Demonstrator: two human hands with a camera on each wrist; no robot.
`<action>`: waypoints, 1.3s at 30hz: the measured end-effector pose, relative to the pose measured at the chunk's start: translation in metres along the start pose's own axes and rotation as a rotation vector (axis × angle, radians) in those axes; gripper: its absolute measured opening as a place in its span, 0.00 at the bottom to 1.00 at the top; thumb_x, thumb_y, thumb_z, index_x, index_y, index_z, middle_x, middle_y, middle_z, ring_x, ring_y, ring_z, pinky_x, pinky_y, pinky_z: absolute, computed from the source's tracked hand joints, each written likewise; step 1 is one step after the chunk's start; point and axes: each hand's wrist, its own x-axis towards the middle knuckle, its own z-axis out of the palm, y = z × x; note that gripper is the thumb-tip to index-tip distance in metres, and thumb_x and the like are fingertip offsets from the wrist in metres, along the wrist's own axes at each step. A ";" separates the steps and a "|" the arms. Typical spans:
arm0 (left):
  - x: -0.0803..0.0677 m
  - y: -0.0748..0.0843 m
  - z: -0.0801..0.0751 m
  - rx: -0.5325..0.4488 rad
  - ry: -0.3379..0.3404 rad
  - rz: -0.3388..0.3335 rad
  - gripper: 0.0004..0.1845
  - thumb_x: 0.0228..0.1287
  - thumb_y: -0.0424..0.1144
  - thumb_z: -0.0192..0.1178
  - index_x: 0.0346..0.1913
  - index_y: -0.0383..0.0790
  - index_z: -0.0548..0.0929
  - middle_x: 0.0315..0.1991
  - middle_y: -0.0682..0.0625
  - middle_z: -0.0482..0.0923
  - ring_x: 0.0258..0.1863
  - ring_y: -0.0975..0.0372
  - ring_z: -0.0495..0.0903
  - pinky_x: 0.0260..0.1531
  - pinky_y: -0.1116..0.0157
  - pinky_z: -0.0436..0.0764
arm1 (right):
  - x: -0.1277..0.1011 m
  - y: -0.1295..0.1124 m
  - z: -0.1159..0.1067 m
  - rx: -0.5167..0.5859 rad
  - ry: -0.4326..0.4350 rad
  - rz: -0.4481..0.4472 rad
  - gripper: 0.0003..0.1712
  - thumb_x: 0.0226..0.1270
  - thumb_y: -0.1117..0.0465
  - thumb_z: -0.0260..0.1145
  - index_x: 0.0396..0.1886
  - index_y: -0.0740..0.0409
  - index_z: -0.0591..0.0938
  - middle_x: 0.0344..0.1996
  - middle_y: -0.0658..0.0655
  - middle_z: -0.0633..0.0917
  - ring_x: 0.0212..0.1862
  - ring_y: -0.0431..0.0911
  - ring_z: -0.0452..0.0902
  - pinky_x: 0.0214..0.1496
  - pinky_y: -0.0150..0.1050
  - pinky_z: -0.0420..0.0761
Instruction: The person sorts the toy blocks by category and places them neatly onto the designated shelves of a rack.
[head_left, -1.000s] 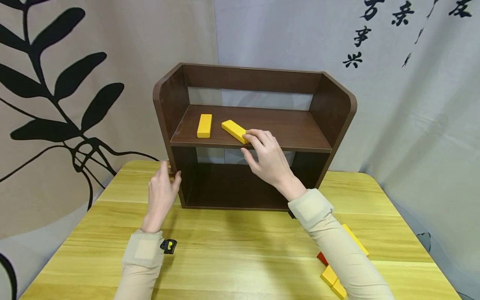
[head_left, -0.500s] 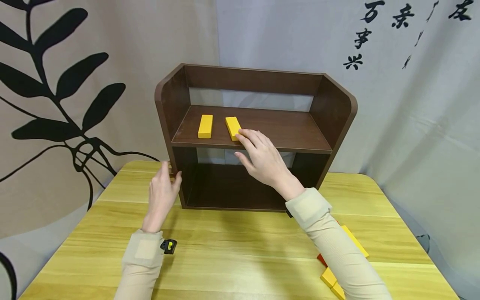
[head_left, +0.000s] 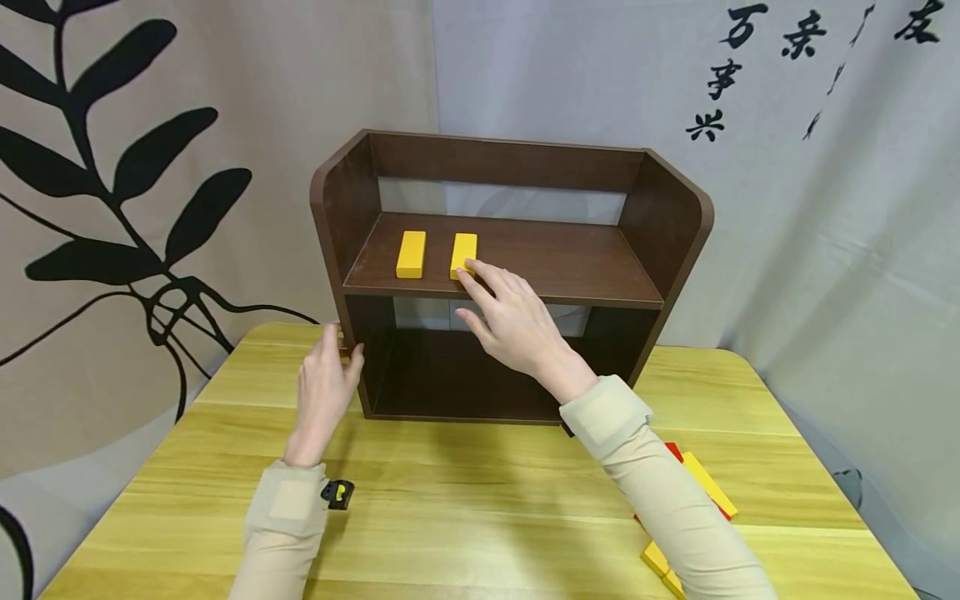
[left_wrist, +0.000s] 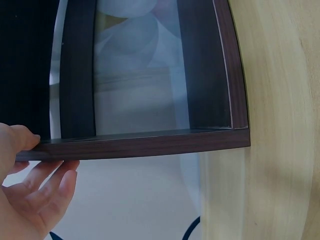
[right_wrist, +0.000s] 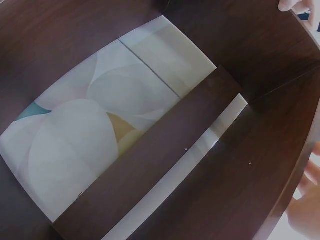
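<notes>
A dark brown two-tier shelf (head_left: 510, 287) stands on the table. Its left side panel is gripped by my left hand (head_left: 322, 396); in the left wrist view the thumb (left_wrist: 22, 137) and the other fingers lie on opposite faces of the panel. Two yellow blocks lie roughly parallel on the upper board: a left block (head_left: 411, 254) and a right block (head_left: 464, 252). My right hand (head_left: 517, 325) reaches over the board's front edge, its fingertips touching the near end of the right block. Its thumb is apart from the block, in front of the lower compartment.
Several yellow blocks (head_left: 708, 482) and red blocks (head_left: 673, 451) lie on the wooden table (head_left: 465, 508) at the right, partly hidden by the right sleeve. Behind the shelf hang pale curtains (head_left: 810, 217) with black leaf and character prints.
The right block has turned from slanted to nearly parallel with the left one. My right hand has moved slightly left with it. My left hand stays on the side panel.
</notes>
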 end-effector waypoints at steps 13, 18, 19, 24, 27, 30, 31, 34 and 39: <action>-0.001 0.001 0.001 0.003 -0.019 -0.012 0.14 0.62 0.32 0.61 0.45 0.29 0.71 0.33 0.32 0.79 0.27 0.40 0.81 0.21 0.49 0.77 | -0.004 0.000 -0.002 -0.008 0.002 -0.009 0.29 0.72 0.50 0.55 0.68 0.58 0.68 0.67 0.58 0.70 0.68 0.52 0.67 0.70 0.47 0.65; -0.001 0.001 0.001 0.004 -0.018 -0.015 0.14 0.62 0.32 0.61 0.46 0.29 0.71 0.34 0.32 0.80 0.27 0.39 0.81 0.21 0.48 0.77 | -0.009 0.000 -0.003 -0.019 0.029 -0.021 0.29 0.72 0.51 0.55 0.68 0.58 0.68 0.67 0.58 0.71 0.68 0.52 0.67 0.70 0.48 0.65; -0.001 0.001 0.001 0.004 -0.017 -0.015 0.14 0.62 0.32 0.61 0.46 0.29 0.71 0.34 0.32 0.80 0.27 0.39 0.81 0.21 0.48 0.77 | -0.011 0.001 -0.003 -0.019 0.038 -0.027 0.28 0.72 0.52 0.56 0.68 0.58 0.68 0.66 0.58 0.71 0.68 0.51 0.67 0.70 0.48 0.65; -0.001 0.000 0.002 0.003 -0.006 -0.004 0.14 0.61 0.32 0.61 0.45 0.29 0.71 0.32 0.32 0.79 0.26 0.40 0.81 0.20 0.49 0.77 | -0.022 0.003 -0.003 -0.022 0.090 -0.070 0.28 0.70 0.55 0.58 0.66 0.59 0.70 0.65 0.58 0.73 0.68 0.50 0.67 0.70 0.47 0.66; -0.001 0.000 0.002 0.001 -0.001 0.001 0.13 0.61 0.32 0.61 0.44 0.29 0.71 0.32 0.33 0.79 0.26 0.40 0.81 0.20 0.49 0.77 | -0.031 0.006 -0.003 -0.029 0.116 -0.100 0.27 0.69 0.56 0.60 0.65 0.59 0.71 0.64 0.58 0.74 0.68 0.50 0.67 0.70 0.47 0.66; -0.001 0.000 0.002 0.003 0.003 0.001 0.13 0.61 0.32 0.61 0.44 0.29 0.71 0.32 0.32 0.80 0.26 0.40 0.81 0.20 0.49 0.77 | -0.042 0.010 -0.003 -0.030 0.146 -0.142 0.26 0.67 0.58 0.62 0.64 0.59 0.73 0.64 0.58 0.75 0.68 0.51 0.67 0.70 0.46 0.66; -0.001 0.000 0.002 0.004 0.004 0.000 0.13 0.61 0.32 0.61 0.44 0.29 0.71 0.32 0.32 0.80 0.26 0.40 0.81 0.20 0.48 0.77 | -0.046 0.012 -0.004 -0.027 0.158 -0.156 0.25 0.67 0.59 0.62 0.63 0.59 0.74 0.63 0.59 0.75 0.67 0.51 0.68 0.69 0.46 0.67; -0.001 0.000 0.002 0.003 0.004 0.001 0.13 0.61 0.32 0.61 0.45 0.29 0.71 0.33 0.32 0.80 0.26 0.40 0.81 0.21 0.48 0.77 | -0.060 0.018 -0.004 -0.005 0.187 -0.193 0.24 0.64 0.61 0.64 0.60 0.59 0.76 0.62 0.59 0.76 0.65 0.51 0.70 0.67 0.46 0.70; -0.001 0.000 0.002 -0.003 0.000 0.000 0.14 0.61 0.32 0.61 0.45 0.29 0.71 0.33 0.32 0.79 0.27 0.40 0.81 0.21 0.48 0.77 | -0.087 0.032 -0.001 0.060 0.147 -0.161 0.24 0.62 0.63 0.65 0.59 0.58 0.77 0.60 0.59 0.78 0.61 0.52 0.73 0.61 0.47 0.74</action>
